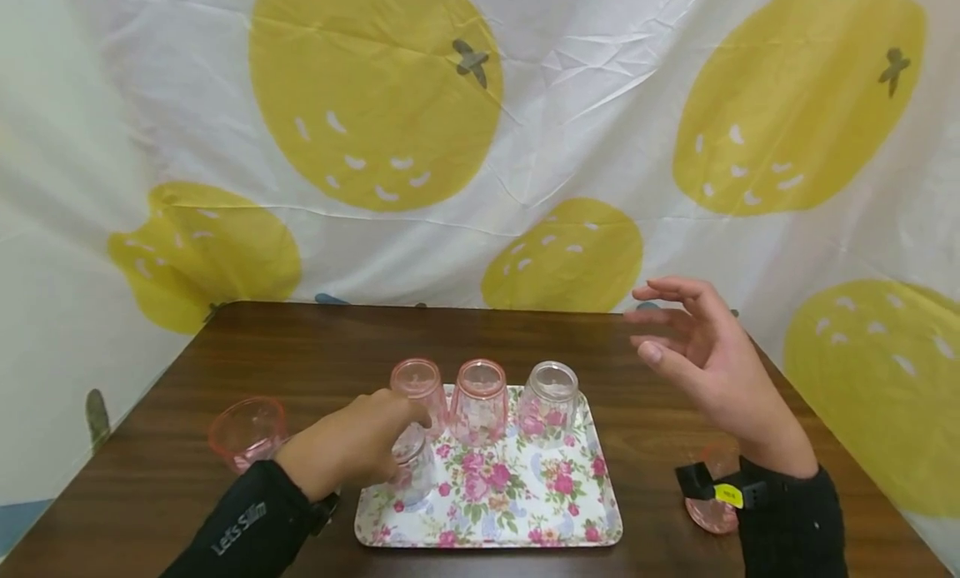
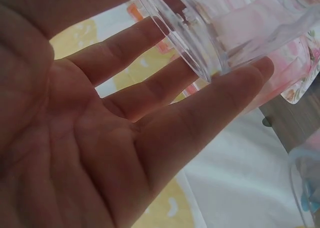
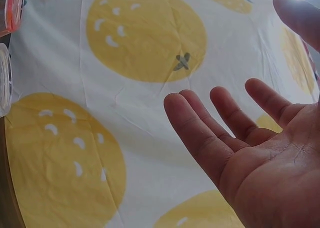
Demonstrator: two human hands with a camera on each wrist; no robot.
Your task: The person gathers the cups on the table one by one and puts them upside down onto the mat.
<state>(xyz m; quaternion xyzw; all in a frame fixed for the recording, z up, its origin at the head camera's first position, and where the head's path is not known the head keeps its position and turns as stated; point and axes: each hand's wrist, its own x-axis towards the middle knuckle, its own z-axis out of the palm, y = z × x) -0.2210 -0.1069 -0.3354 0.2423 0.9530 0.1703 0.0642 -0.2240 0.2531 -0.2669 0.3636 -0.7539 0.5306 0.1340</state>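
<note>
My left hand (image 1: 356,440) holds a clear glass (image 1: 416,474) from above, near its upturned base, at the left side of a floral tray (image 1: 525,520). In the left wrist view, the fingers lie along the side of this clear glass (image 2: 245,32). Behind it, two pink-tinted glasses, one at the left (image 1: 414,380) and one in the middle (image 1: 480,403), stand upside down in a row with another clear glass (image 1: 552,399). Raised in the air to the right of the tray, my right hand (image 1: 705,353) has loosely bent fingers and holds nothing.
A pink glass (image 1: 243,428) with its mouth up is on the brown table (image 1: 315,336) left of the tray, partly behind the left forearm. Another pink glass (image 1: 711,515) is at the right, partly hidden by the right wrist. A lemon-print cloth (image 1: 562,145) hangs behind.
</note>
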